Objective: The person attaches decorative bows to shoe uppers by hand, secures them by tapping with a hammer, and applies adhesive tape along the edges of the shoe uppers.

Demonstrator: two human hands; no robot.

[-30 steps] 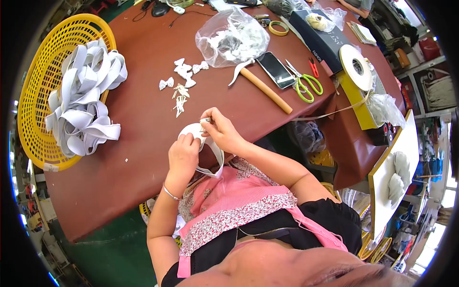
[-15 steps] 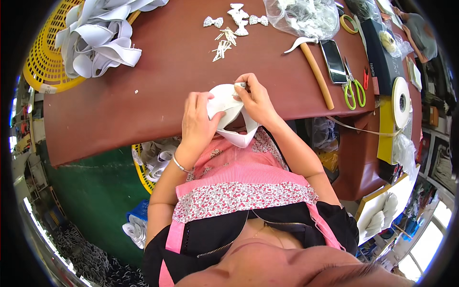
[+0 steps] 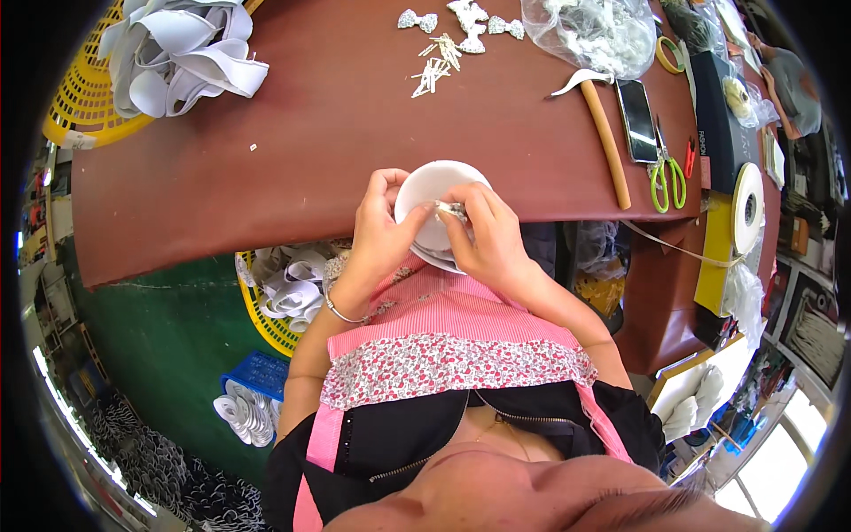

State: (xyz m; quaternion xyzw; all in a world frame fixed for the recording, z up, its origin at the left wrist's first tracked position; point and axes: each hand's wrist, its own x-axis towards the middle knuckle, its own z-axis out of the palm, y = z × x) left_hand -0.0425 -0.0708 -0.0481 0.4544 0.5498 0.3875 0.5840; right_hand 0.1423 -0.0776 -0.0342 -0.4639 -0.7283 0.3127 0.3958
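My left hand (image 3: 383, 226) grips the left side of a white shoe upper (image 3: 432, 182), its fingers round the rim and its thumb inside. The upper is bent into a round, bowl-like shape at the table's near edge, above my lap. Between thumb and fingers, my right hand (image 3: 487, 232) pinches a small patterned bow (image 3: 454, 210) close to the upper's inner side. Whether the bow touches the upper is hard to tell. Farther off on the table lie several similar glittery bows (image 3: 417, 20) and a scatter of thin pale strips (image 3: 432, 75).
Right of my hands lie a wooden-handled hammer (image 3: 605, 146), a phone (image 3: 636, 121), green-handled scissors (image 3: 660, 182) and a clear bag (image 3: 598, 35). A tape roll (image 3: 747, 209) stands at the table's right edge. A yellow basket (image 3: 81, 106) of white pieces sits far left.
The upper has turned, so its rounded hollow now faces up and its pointed strap no longer shows. My right hand has moved lower, with the bow over the hollow. The view has shifted slightly.
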